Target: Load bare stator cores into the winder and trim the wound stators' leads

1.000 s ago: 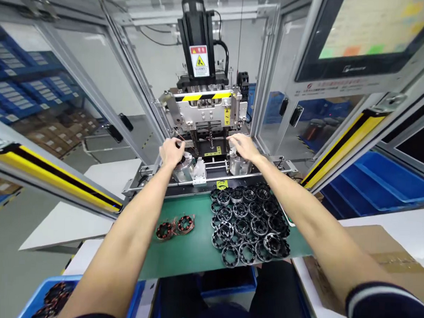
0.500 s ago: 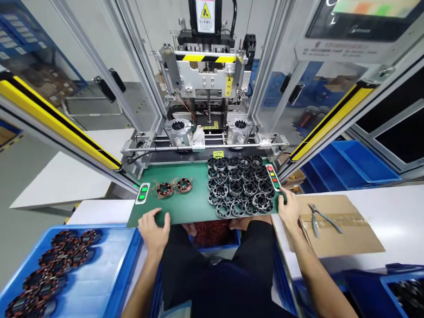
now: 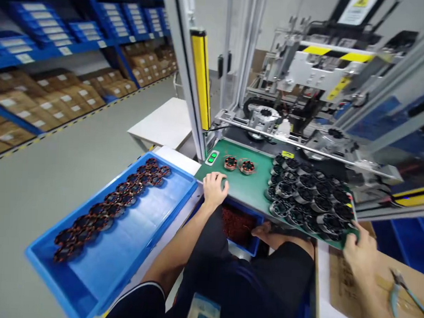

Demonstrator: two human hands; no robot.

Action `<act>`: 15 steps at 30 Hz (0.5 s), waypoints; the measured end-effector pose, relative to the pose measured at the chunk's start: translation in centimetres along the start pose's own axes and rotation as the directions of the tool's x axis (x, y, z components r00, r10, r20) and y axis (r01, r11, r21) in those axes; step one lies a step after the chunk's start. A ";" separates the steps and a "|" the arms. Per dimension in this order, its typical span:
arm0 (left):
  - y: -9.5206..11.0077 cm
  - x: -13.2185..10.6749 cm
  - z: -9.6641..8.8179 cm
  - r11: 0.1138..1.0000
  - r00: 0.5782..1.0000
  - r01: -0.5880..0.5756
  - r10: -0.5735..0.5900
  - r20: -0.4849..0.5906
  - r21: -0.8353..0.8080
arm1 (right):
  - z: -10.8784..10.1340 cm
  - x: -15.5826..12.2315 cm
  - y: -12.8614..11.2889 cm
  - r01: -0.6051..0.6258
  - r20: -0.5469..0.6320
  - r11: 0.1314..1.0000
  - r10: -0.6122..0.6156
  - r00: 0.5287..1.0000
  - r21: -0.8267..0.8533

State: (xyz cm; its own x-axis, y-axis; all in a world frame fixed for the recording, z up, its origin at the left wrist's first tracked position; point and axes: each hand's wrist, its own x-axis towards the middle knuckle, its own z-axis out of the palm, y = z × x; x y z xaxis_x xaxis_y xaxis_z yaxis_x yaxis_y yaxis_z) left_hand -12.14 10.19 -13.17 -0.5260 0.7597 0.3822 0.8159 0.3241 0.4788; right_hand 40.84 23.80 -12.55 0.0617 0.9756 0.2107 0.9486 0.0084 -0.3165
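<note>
My left hand rests at the front left edge of the green work surface, its fingers loosely bent and the thumb apart, with nothing held. Just beyond it lie two copper-wound motor stators with loose wire ends. At the right end of the surface, my right hand lies by the edge with fingers apart, beside the button panel. Close to that hand, several bare black-and-silver stator cores are stacked in rows.
A blue tray on the left holds rows of wound stators. Ahead stands a winding machine with two round fixtures. Cutting pliers lie on cardboard at right. Below, a blue bin contains copper wire scraps.
The view has swung left, bringing the whole blue tray and the shelves into sight. Both hands keep about the same places at the ends of the green surface.
</note>
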 end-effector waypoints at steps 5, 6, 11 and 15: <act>-0.5 -0.5 0.3 0.998 0.999 -0.052 0.052 -0.002 -0.028 | -0.7 0.4 -0.2 -0.092 0.011 0.996 0.092 0.996 0.015; -0.5 -0.6 0.3 0.998 0.998 -0.061 0.061 -0.002 -0.032 | -0.9 0.3 -0.4 -0.105 0.014 0.994 0.105 0.994 0.018; -0.7 -1.9 0.7 0.997 0.998 -0.060 0.060 -0.007 -0.043 | -1.6 -0.4 -1.8 -0.140 0.004 0.989 0.140 0.990 0.051; -0.6 -3.8 1.0 0.994 0.996 -0.086 0.086 -0.005 -0.067 | -1.4 -0.2 -2.4 -0.153 -0.011 0.985 0.155 0.988 0.073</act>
State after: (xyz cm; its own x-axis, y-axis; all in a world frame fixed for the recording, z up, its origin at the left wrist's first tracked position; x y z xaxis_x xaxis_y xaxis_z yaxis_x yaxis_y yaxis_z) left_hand -10.37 7.71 -15.69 -0.4549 0.7822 0.4258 0.8405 0.2190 0.4956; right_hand 38.95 23.24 -10.54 0.2111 0.9626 0.1696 0.9025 -0.1254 -0.4120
